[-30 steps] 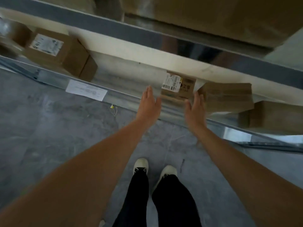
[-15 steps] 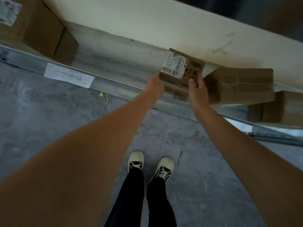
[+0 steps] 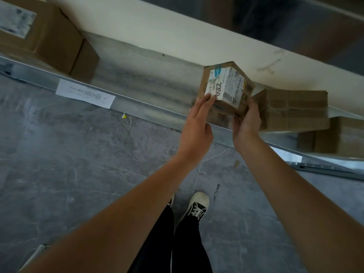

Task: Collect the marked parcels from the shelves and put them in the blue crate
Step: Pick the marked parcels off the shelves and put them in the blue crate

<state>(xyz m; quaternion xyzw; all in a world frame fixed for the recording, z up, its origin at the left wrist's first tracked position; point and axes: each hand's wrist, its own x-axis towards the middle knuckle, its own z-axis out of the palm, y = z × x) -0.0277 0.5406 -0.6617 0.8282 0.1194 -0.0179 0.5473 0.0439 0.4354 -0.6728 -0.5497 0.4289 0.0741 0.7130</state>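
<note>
A small brown parcel (image 3: 226,89) with a white label reading 2350 is tilted up over the front edge of the low metal shelf (image 3: 149,95). My left hand (image 3: 199,123) touches its left side with straight fingers laid on the label's corner. My right hand (image 3: 247,123) grips the parcel's lower right corner, fingers curled under it. The blue crate is not in view.
A large labelled box (image 3: 49,40) stands on the shelf at the far left. Two more brown boxes (image 3: 295,109) lie right of the held parcel. A paper sheet (image 3: 85,93) hangs on the shelf's front rail. Grey floor and my shoes (image 3: 198,203) are below.
Both hands reached from the shelf edge to the small parcel, took hold of it and tipped it up and toward me, so its label now faces the camera.
</note>
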